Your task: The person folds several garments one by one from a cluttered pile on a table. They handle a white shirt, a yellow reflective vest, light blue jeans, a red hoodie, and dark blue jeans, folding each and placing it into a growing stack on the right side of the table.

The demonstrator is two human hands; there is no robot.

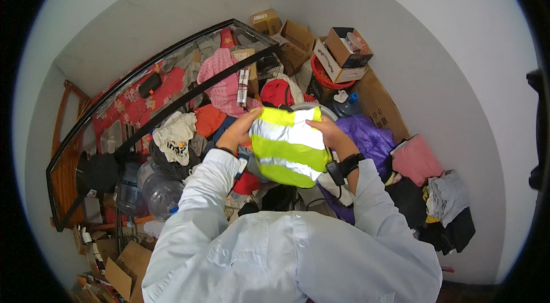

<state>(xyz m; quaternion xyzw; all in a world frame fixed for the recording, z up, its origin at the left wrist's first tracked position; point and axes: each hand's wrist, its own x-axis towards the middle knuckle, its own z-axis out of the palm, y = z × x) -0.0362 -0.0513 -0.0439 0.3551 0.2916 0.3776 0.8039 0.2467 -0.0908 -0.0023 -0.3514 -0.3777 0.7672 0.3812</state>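
Observation:
A folded yellow-green high-visibility garment [287, 148] with silvery reflective bands is held up in front of my chest. My left hand [241, 130] grips its left edge near the upper corner. At the upper right edge my right hand [331, 131] grips the cloth, thumb on top. Below and around the garment lies a heap of mixed clothes, partly hidden by it. A purple plastic bag [365, 139] lies just to the right of my right hand. Left of my left hand are an orange cloth [210, 119] and a cream printed cloth [175, 133].
A black metal frame [197, 83] slants over the heap at the left. Large clear plastic bottles [161, 191] lie at the left. Open cardboard boxes [296, 40] and a red basket [324, 77] stand at the back. Stacked folded clothes [417, 160] sit at the right beside the wall.

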